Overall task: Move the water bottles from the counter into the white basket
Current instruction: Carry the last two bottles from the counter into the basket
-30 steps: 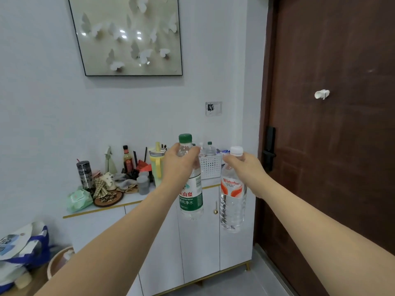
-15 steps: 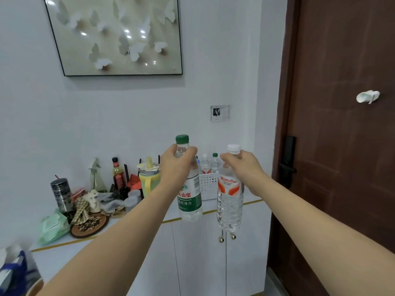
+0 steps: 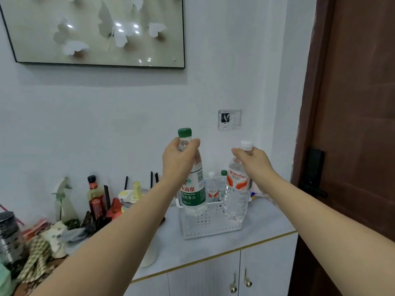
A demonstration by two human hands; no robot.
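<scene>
My left hand [image 3: 178,160] grips the neck of a green-capped water bottle [image 3: 193,194] with a green label. My right hand [image 3: 255,162] grips the neck of a white-capped bottle [image 3: 236,196] with a red and white label. Both bottles hang upright in the air in front of the white perforated basket [image 3: 210,224], which sits on the counter [image 3: 263,228] near the wall. Two small bottles [image 3: 217,185] stand inside the basket, behind the held ones.
Clutter fills the counter's left: a sauce bottle [image 3: 95,196], a spray bottle [image 3: 64,201], a yellow-lidded cup [image 3: 131,196], a metal tumbler [image 3: 9,236], cloths. A brown door [image 3: 352,124] with a black handle stands at the right. A framed butterfly picture [image 3: 96,28] hangs above.
I have come closer to the counter. Both hands still carry their bottles, which now hang just in front of the basket instead of out before the cabinet.
</scene>
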